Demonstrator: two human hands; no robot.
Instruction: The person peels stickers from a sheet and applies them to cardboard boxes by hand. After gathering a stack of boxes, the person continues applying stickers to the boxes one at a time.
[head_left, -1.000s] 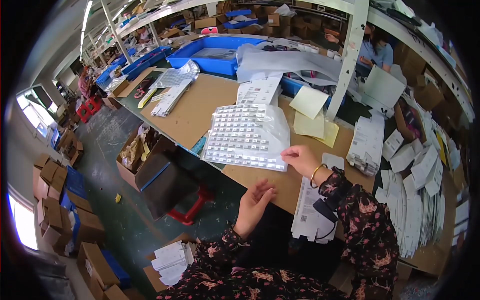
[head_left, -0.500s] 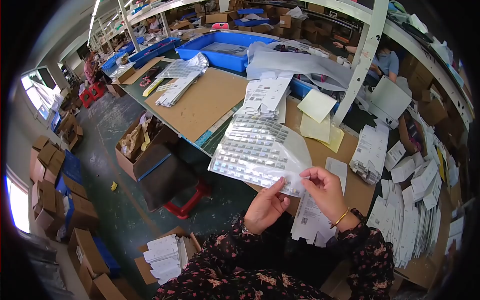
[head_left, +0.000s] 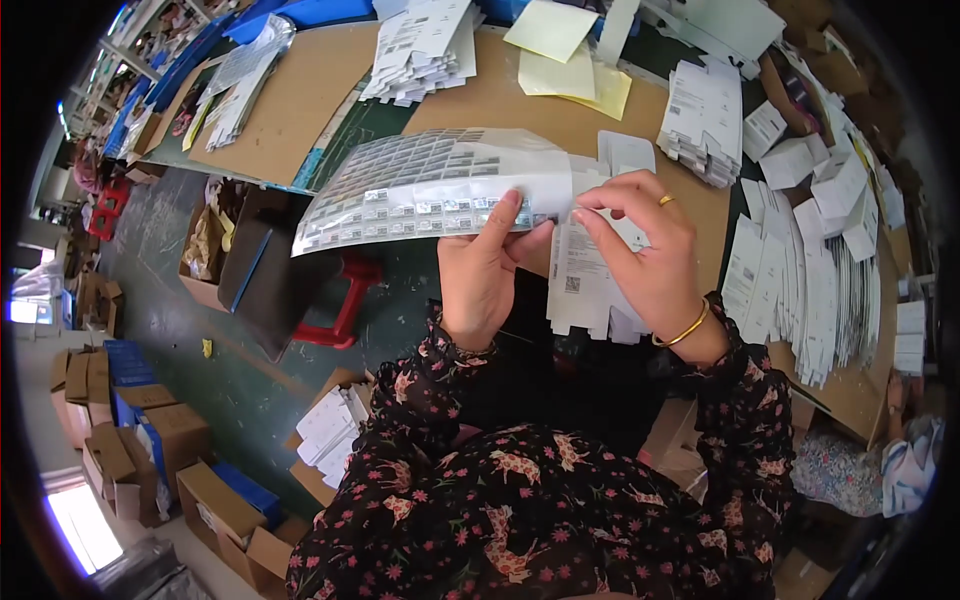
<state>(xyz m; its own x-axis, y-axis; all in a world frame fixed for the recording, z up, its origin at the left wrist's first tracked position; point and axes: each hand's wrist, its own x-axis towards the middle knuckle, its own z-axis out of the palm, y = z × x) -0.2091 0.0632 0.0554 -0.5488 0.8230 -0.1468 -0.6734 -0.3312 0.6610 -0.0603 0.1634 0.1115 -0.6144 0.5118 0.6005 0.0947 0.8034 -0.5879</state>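
A translucent sheet of small silvery stickers (head_left: 410,190) is in my left hand (head_left: 480,285), the thumb on top near its right end and the fingers underneath. The sheet bows and its far end droops to the left. Just beyond its right edge is my right hand (head_left: 645,250), thumb and forefinger pinched together; whatever is between the fingertips is too small to make out. Below that hand lies a stack of flat white printed cartons (head_left: 585,285) at the table's near edge.
Flat white cartons are piled at the far middle (head_left: 425,45), at the far right (head_left: 700,120) and in a long row along the right (head_left: 825,285). Yellow paper sheets (head_left: 555,75) lie on the brown cardboard (head_left: 445,115). A red stool (head_left: 345,305) stands left of the table.
My view has tilted downward. The right hand has moved off the sheet's corner, a little to the right. The sticker sheet now lies more level and bows more in my left hand.
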